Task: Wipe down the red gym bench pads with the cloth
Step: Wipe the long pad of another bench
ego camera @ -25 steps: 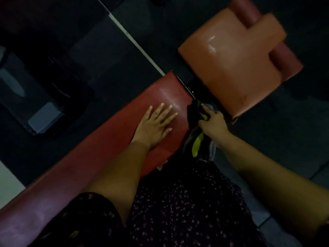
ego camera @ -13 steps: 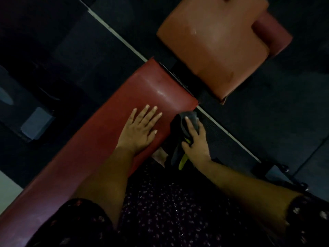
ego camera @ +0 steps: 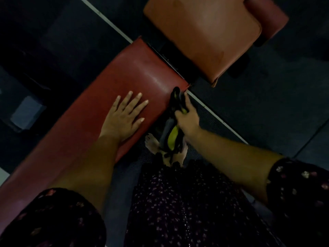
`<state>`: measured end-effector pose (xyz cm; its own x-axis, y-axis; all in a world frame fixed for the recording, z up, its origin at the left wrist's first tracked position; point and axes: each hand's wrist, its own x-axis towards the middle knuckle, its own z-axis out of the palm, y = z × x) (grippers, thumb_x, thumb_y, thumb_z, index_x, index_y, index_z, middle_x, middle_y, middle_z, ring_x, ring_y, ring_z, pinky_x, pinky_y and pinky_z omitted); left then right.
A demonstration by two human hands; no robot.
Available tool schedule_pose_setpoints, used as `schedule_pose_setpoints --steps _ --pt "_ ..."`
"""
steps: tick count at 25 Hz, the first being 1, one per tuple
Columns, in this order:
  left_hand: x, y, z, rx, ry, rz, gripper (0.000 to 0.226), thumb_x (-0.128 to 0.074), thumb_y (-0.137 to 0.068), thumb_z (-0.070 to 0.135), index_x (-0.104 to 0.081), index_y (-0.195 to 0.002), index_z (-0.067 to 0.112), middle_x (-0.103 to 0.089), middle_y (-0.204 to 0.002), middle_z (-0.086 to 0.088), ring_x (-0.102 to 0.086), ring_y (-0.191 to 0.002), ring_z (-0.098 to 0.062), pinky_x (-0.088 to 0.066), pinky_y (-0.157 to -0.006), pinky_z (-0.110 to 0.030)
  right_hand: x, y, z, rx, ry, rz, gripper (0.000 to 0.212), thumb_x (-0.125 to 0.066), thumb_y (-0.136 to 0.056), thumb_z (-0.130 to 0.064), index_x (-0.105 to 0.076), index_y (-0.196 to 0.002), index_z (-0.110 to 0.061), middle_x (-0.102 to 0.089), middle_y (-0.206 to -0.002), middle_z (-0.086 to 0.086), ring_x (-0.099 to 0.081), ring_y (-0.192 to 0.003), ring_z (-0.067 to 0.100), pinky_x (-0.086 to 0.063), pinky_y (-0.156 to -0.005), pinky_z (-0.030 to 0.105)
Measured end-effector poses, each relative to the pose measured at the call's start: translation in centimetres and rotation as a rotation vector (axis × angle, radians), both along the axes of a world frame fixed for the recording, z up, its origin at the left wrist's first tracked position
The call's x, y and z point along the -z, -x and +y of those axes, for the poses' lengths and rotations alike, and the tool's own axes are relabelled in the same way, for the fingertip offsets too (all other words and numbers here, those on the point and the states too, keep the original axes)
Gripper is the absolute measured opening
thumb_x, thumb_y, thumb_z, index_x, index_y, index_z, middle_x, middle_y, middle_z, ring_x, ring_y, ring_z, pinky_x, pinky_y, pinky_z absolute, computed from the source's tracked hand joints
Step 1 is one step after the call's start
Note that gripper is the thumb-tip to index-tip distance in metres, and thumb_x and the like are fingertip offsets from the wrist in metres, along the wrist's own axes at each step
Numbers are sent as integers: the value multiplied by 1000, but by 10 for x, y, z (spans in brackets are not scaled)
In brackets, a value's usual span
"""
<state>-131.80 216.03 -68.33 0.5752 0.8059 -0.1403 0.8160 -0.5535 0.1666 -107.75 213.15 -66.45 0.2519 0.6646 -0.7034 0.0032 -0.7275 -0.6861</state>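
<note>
- The right fingers point(ego camera: 187, 103) curl round the cloth point(ego camera: 171, 135) and pinch a bunch of it against the palm, with one finger stretched up along the fabric toward the pad's corner.
- The left fingers point(ego camera: 136, 103) lie straight and spread, holding nothing.
- The right hand point(ego camera: 189, 120) holds the cloth against the near side edge of the long red pad point(ego camera: 142, 72). A second ago it is at the gap between the two pads, just under the seat pad point(ego camera: 201, 36).
- The left hand point(ego camera: 122, 118) stays flat on top of the long pad as a brace, as in both earlier views.
- The cloth is dark with a yellow-green streak. Its top end touches the pad's end corner and the rest hangs down past the edge, over a bare foot point(ego camera: 152, 143).
- The light is dim, so I cannot tell whether the cloth presses on the side face or merely hangs beside it.
- Judgement: the wiping has moved off the gap and onto the long pad's side. The seat pad and the roller pad point(ego camera: 267, 16) behind it may yet need passes.
- The dark floor point(ego camera: 267, 104) with its white line point(ego camera: 106, 20) lies beneath.
</note>
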Motion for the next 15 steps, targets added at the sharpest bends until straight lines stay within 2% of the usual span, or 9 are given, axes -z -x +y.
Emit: schedule_pose_setpoints --steps 2,3,5,7,9,11,13,15 --pt "1 19 -15 11 -23 2 58 -29 -101 48 -20 -155 28 -16 -163 -1 -15 -150 -25 -12 -120 -51 9 -29 28 54 18 -52 72 -52 -89 -7 -29 -150 -39 -66 -119 0 -62 -79 12 -54 -76 29" --pt "2 28 -23 2 -35 -5 58 -29 -101 49 -19 -155 29 -13 -163 0 -14 -150 -25 -12 -120 -51 12 -39 39 115 40 -33 72 -51 -90 -8 -28 -151 -38 -67 -114 0 -63 -80 16 -55 -77 33" --pt "4 40 -33 -42 -36 -9 59 -25 -102 53 -12 -156 34 -2 -164 7 -8 -151 -21 -6 -121 -47 14 -38 45 197 71 46 75 -52 -90 -13 -21 -153 -38 -66 -109 -1 -66 -95 28 -56 -87 41" --pt "6 43 -34 -68 -8 7 58 -18 -102 57 -6 -155 37 3 -164 10 3 -151 -16 3 -121 -42 10 -5 28 217 143 107 81 -56 -86 -18 -16 -152 -42 -63 -118 2 -64 -102 33 -54 -91 49" --pt "6 41 -33 -65 5 41 59 -15 -101 58 -7 -155 36 -5 -164 5 9 -150 -13 6 -120 -40 1 34 -1 226 194 241 83 -58 -86 -18 -14 -153 -41 -59 -128 5 -63 -105 27 -53 -94 45" --pt "6 42 -31 -70 12 56 60 -12 -100 60 -5 -155 37 -7 -164 5 14 -149 -11 7 -119 -40 0 56 -33 153 211 338 79 -58 -88 -12 -20 -153 -36 -58 -131 1 -62 -107 19 -52 -94 35" --pt "6 42 -29 -60 22 80 59 -5 -99 62 8 -153 42 11 -163 9 21 -147 -10 10 -118 -39 4 42 -37 82 201 293 76 -58 -88 -7 -27 -152 -34 -62 -120 -3 -64 -98 14 -53 -85 28" --pt "5 40 -31 -61 24 110 59 -3 -98 61 17 -151 42 28 -158 14 27 -145 -9 14 -118 -38 12 10 -20 98 161 158 75 -58 -84 -10 -32 -150 -35 -66 -116 2 -66 -91 16 -56 -82 33"
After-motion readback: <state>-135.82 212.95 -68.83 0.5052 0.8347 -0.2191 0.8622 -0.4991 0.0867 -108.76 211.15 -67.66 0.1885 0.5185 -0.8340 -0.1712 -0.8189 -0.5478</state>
